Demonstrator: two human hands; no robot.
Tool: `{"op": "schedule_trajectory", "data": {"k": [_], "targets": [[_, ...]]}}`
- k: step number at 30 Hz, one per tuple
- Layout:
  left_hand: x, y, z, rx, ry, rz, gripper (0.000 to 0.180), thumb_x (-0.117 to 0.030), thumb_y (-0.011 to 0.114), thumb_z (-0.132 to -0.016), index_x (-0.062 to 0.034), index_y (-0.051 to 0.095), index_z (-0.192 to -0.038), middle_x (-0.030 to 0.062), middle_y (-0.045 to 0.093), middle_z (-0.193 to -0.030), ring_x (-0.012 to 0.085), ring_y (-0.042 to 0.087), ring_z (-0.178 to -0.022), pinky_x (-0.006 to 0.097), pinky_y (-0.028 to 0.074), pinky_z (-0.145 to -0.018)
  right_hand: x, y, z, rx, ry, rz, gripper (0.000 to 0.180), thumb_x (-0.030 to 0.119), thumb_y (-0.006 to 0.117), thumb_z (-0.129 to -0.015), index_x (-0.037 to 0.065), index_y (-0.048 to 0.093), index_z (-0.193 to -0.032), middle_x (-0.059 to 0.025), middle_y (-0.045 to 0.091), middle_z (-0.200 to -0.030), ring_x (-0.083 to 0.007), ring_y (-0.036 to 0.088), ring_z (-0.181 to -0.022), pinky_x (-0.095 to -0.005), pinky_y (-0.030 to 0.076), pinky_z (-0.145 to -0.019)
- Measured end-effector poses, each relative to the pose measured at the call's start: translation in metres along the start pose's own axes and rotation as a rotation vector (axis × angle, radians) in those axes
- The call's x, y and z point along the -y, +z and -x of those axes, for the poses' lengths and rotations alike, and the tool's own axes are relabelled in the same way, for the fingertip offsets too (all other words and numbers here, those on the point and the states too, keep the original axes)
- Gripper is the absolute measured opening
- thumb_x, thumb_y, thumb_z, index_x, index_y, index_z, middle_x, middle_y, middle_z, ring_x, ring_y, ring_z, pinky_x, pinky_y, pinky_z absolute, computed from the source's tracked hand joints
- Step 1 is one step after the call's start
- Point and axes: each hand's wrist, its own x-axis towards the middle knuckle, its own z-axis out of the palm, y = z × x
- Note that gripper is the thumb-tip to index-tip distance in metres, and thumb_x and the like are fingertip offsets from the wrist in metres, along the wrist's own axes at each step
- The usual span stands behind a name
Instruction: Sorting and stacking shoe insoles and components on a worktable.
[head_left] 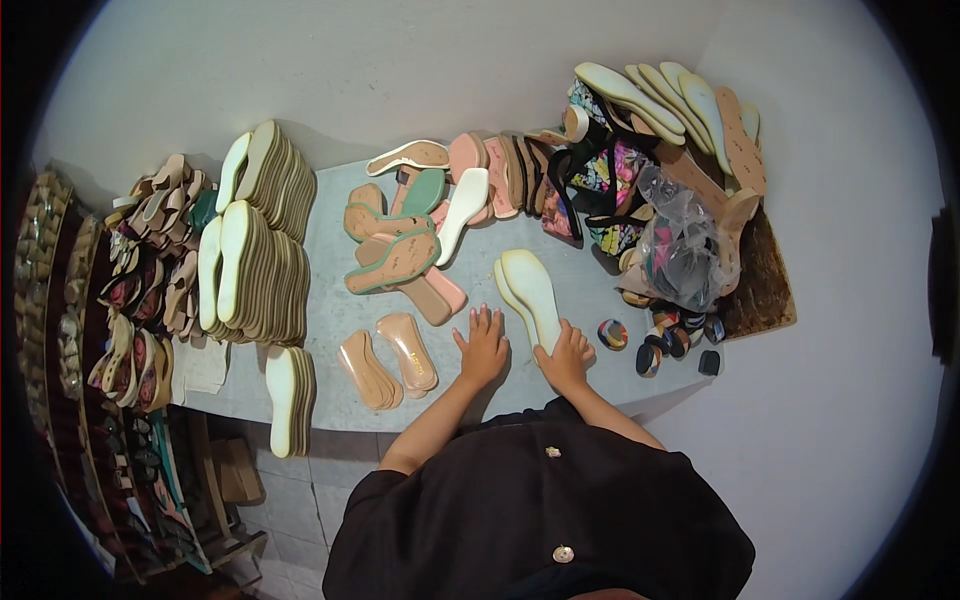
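Observation:
My left hand (pixel 482 347) rests flat on the grey table with its fingers stretched out and holds nothing. To its right, my right hand (pixel 567 357) grips the narrow near end of a cream shoe sole (pixel 531 283). A second cream sole (pixel 505 288) lies partly under that one, most of it hidden. Left of my left hand are a small fan of tan insole pads (pixel 368 372) and a shiny tan pad (pixel 407 350). Just beyond it lie loose insoles, among them a green-edged tan insole (pixel 400 262), a pink insole (pixel 444 290) and a white insole (pixel 463 212).
Tall stacks of cream soles (pixel 262 270) line the table's left side; a smaller stack (pixel 290 395) overhangs the front edge. Right are floral shoe uppers (pixel 610 180), a clear plastic bag (pixel 688 245), a brown board (pixel 765 280) and several small heel blocks (pixel 675 340). Shoe-filled shelves (pixel 85 330) stand far left.

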Motion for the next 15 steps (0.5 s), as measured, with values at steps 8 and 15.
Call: {"op": "schedule_trajectory", "data": {"k": [8, 15], "targets": [[0.001, 0.001, -0.006, 0.020, 0.001, 0.038, 0.061, -0.025, 0.044, -0.087, -0.0104, 0.022, -0.142, 0.0182, 0.016, -0.148, 0.0367, 0.011, -0.137, 0.068, 0.002, -0.099, -0.009, 0.013, 0.010, -0.048, -0.088, 0.084, 0.073, 0.035, 0.064, -0.070, 0.003, 0.034, -0.128, -0.0141, 0.044, -0.115, -0.0292, 0.037, -0.110, -0.0522, 0.021, -0.092], [-0.001, -0.002, -0.013, 0.023, 0.045, 0.026, 0.062, -0.025, 0.044, -0.087, -0.0091, 0.022, -0.142, 0.0185, 0.017, -0.148, 0.0371, 0.012, -0.137, 0.067, 0.003, -0.099, -0.008, 0.019, 0.011, -0.061, -0.088, 0.074, 0.072, 0.034, 0.066, -0.070, 0.004, 0.035, -0.128, -0.0140, 0.045, -0.114, -0.0286, 0.039, -0.109, -0.0515, 0.023, -0.091]]}}
